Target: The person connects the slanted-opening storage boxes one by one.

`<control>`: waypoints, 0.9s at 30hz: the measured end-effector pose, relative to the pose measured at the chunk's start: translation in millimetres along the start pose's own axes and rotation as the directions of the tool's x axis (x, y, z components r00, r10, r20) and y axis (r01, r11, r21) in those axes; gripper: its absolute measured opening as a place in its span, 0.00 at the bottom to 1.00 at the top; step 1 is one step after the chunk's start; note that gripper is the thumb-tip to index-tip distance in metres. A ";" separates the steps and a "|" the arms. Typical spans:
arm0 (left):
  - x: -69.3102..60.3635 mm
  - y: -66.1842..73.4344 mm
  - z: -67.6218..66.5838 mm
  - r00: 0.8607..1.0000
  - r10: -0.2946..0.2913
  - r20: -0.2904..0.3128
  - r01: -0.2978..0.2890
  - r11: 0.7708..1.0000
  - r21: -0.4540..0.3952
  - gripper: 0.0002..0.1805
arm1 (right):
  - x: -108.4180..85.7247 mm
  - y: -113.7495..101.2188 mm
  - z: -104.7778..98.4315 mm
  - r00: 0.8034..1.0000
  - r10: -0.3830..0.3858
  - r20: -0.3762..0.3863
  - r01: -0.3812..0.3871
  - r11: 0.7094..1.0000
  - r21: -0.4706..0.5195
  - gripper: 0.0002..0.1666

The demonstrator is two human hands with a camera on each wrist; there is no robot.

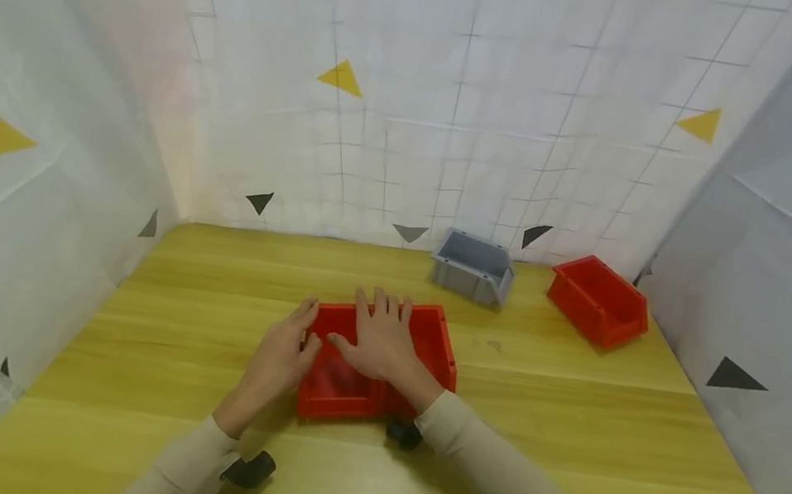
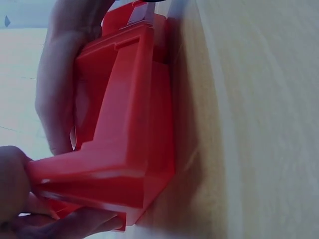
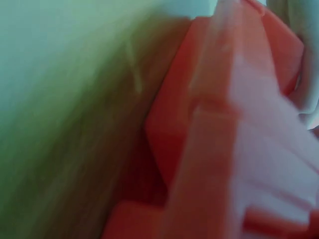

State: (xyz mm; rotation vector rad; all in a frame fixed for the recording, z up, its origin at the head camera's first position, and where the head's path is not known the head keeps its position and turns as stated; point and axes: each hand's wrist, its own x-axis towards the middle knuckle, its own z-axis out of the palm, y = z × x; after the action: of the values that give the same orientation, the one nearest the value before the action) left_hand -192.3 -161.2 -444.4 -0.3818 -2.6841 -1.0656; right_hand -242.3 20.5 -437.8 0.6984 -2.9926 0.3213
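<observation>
On the counter (image 1: 639,454), the left hand (image 1: 278,355) pinches a red bin (image 1: 341,382), seemingly steadying it; the right hand (image 1: 386,347) spreads above, fingers unclenched.

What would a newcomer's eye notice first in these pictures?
The two bright red bins, side by side near the middle of the table, stand out first, with the left hand gripping their left side and the right hand spread over them. Farther back, a grey bin stands near the white backdrop, and another red bin sits to its right.
</observation>
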 end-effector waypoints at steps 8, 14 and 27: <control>-1.6 -4.5 3.2 1.000 0.023 0.006 -0.022 0.999 -0.035 0.30 | 2.2 6.9 5.5 1.000 -0.010 0.005 0.010 1.000 0.015 0.56; -8.0 -9.6 3.1 0.999 0.050 0.003 -0.050 0.999 -0.011 0.33 | 1.3 7.0 -1.8 0.999 -0.026 0.045 0.022 0.997 0.074 0.53; -8.7 -10.9 9.5 0.990 0.098 -0.100 -0.094 0.995 0.045 0.29 | 20.5 91.9 -74.5 0.992 -0.079 -0.094 0.101 0.960 0.263 0.30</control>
State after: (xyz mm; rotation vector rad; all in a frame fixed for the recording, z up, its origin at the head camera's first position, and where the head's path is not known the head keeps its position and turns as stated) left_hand -188.7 -163.6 -460.7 -0.4326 -2.5652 -0.9747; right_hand -301.1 108.1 -380.4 0.8173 -2.8568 0.7400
